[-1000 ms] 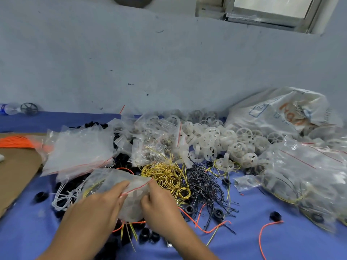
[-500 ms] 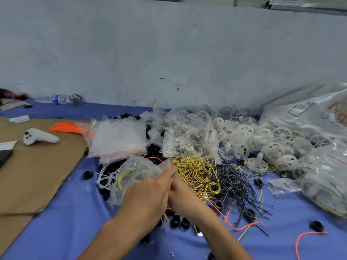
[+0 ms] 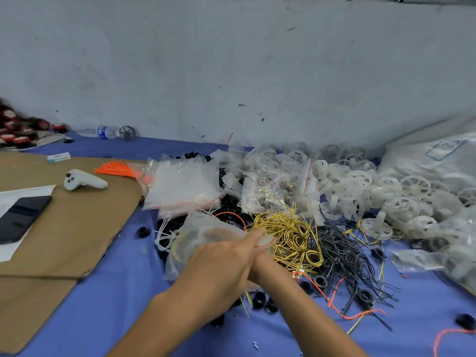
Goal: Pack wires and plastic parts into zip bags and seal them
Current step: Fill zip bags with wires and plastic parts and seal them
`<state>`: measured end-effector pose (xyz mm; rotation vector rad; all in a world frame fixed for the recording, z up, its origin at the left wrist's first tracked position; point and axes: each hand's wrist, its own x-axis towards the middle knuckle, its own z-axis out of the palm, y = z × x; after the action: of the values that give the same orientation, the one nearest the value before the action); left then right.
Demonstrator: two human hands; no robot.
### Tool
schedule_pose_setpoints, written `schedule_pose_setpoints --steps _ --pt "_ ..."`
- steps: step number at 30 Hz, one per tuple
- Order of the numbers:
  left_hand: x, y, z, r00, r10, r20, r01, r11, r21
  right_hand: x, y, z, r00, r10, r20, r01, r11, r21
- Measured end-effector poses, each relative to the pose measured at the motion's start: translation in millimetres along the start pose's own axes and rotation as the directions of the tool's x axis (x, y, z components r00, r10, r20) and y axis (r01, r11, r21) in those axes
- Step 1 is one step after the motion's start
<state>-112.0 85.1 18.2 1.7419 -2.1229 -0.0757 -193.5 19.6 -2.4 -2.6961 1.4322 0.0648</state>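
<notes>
Now that the hands have met: a second ago they were spread apart along the mouth of the zip bag (image 3: pixel 195 233), one towards each end. They have since closed up and now sit together at the bag's right end.
Left hand: the left hand (image 3: pixel 221 264) lies on the bag with its index finger (image 3: pixel 251 237) stretched straight along the red strip (image 3: pixel 266 244). Its other fingers are curled on the plastic and the thumb is hidden.
Right hand: the right hand (image 3: pixel 264 266) is tucked behind the left one. Only its heel and wrist show, so I cannot tell whether its fingers are pinching or loose.
Zip bag: near centre and raised off the blue cloth (image 3: pixel 116 292), just left of the loose yellow wires (image 3: pixel 288 233). A yellow wire and pale parts show through the film.
What it means: the run along the seal looks to be at its end, so this bag is probably shut or nearly so. The strip is too blurred to tell whether it has mated along its whole length.
Still loose: the yellow coil, the black wires (image 3: pixel 342 251) to its right, the white plastic wheels (image 3: pixel 360 186) far right, and the black rings (image 3: pixel 319 280) near the forearms.
Next bags: a stack of empty bags (image 3: pixel 180 184) lies just beyond the held bag, within easy reach.
</notes>
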Motion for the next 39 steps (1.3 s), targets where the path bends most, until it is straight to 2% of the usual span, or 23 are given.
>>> schedule_pose_setpoints --steps 1,2,3,4,6,8,9,10,11,12,13,14,15,16,18,20,22,24,27,30,32,35,39 --pt "-2.1 1.5 -1.4 1.000 0.020 -0.008 -0.020 1.000 0.014 -13.7 -10.4 -17.6 0.983 0.171 -0.067 -0.183 0.942 -0.281" --pt "-3.0 2.0 -2.5 0.999 0.032 -0.021 -0.032 0.999 0.027 -10.9 -18.4 0.0 0.958 0.263 0.115 -0.210 0.916 -0.342" --pt "-4.2 2.0 -4.4 0.999 0.036 -0.030 -0.035 0.999 0.033 -6.3 -22.1 9.8 0.955 0.297 0.008 -0.246 0.804 -0.541" --pt "-5.2 1.7 -6.3 0.999 0.039 -0.039 -0.038 0.999 0.027 -9.3 -27.3 6.7 0.899 0.431 0.083 -0.334 0.794 -0.508" --pt "-9.3 -0.1 -11.1 0.996 0.043 -0.073 -0.045 0.999 -0.029 -19.7 -44.3 7.2 0.796 0.590 0.136 -0.417 0.696 -0.585" --pt "-15.2 -2.5 -15.2 0.989 0.032 -0.143 -0.049 0.992 -0.118 -23.7 -53.3 11.1 0.798 0.556 0.234 -0.133 0.541 -0.831" --pt "-19.1 -3.6 -16.5 0.985 0.023 -0.168 -0.049 0.987 -0.153 -21.0 -43.3 8.0 0.856 0.431 0.287 -0.023 0.586 -0.810" --pt "-23.2 -4.2 -16.7 0.983 0.013 -0.184 -0.046 0.983 -0.178 -23.0 -26.3 -0.7 0.858 0.332 0.392 -0.014 0.778 -0.628" --pt "-27.5 -5.2 -16.2 0.982 0.001 -0.189 -0.039 0.980 -0.197 -22.8 1.7 2.3 0.921 0.115 0.371 0.014 0.945 -0.328" --pt "-32.1 -6.4 -14.0 0.981 -0.016 -0.194 -0.027 0.976 -0.217 -27.9 17.1 -3.5 0.965 0.015 0.263 -0.019 1.000 0.015" --pt "-38.0 -7.3 -10.2 0.979 -0.040 -0.200 -0.007 0.973 -0.231 -29.6 9.0 -17.9 0.979 -0.044 0.201 -0.043 0.913 0.406" --pt "-44.1 -8.0 -4.9 0.975 -0.068 -0.211 0.016 0.970 -0.241 -34.3 25.2 -25.2 0.987 -0.115 0.116 0.011 0.758 0.653" --pt "-51.3 -7.8 1.3 0.969 -0.100 -0.224 0.044 0.969 -0.244 -41.5 34.7 -23.0 0.988 -0.150 -0.025 0.119 0.660 0.742" --pt "-58.4 -8.1 8.6 0.961 -0.122 -0.248 0.062 0.969 -0.237 -49.4 40.8 -16.0 0.972 -0.188 -0.138 0.227 0.633 0.740" --pt "-71.5 -8.6 22.4 0.957 -0.114 -0.266 0.059 0.976 -0.209 -64.1 45.9 3.4 0.944 -0.258 -0.208 0.331 0.702 0.630" --pt "-81.1 -10.1 31.3 0.978 -0.044 -0.204 0.011 0.987 -0.160 -78.1 59.1 19.5 0.949 -0.248 -0.195 0.315 0.775 0.547" --pt "-86.0 -13.5 39.1 0.991 0.047 -0.124 -0.057 0.995 -0.077 -91.4 77.0 24.5 0.975 -0.083 -0.206 0.194 0.769 0.609" --pt "-88.4 -16.9 48.8 0.988 0.107 -0.108 -0.110 0.994 -0.015 -103.4 84.8 27.4 0.953 0.112 -0.282 0.095 0.773 0.627" --pt "-89.0 -18.5 62.2 0.967 0.154 -0.204 -0.142 0.987 0.075 -106.9 86.0 32.5 0.900 0.252 -0.356 0.008 0.807 0.590" --pt "-87.1 -22.3 68.6 0.888 0.192 -0.418 -0.168 0.981 0.094 -94.5 79.3 31.7 0.933 0.226 -0.280 0.002 0.775 0.632" --pt "-82.8 -25.8 59.2 0.864 0.204 -0.460 -0.174 0.979 0.106 -79.5 78.8 23.9 0.945 0.202 -0.257 0.012 0.765 0.644" --pt "-69.1 -34.4 22.6 0.869 0.155 -0.470 -0.158 0.987 0.034 -53.8 84.0 -5.6 0.952 0.164 -0.259 0.040 0.771 0.635" --pt "-29.8 -39.6 -40.0 0.818 -0.117 -0.564 -0.039 0.966 -0.257 -26.7 85.3 -73.6 0.956 0.173 -0.236 0.104 0.552 0.827"
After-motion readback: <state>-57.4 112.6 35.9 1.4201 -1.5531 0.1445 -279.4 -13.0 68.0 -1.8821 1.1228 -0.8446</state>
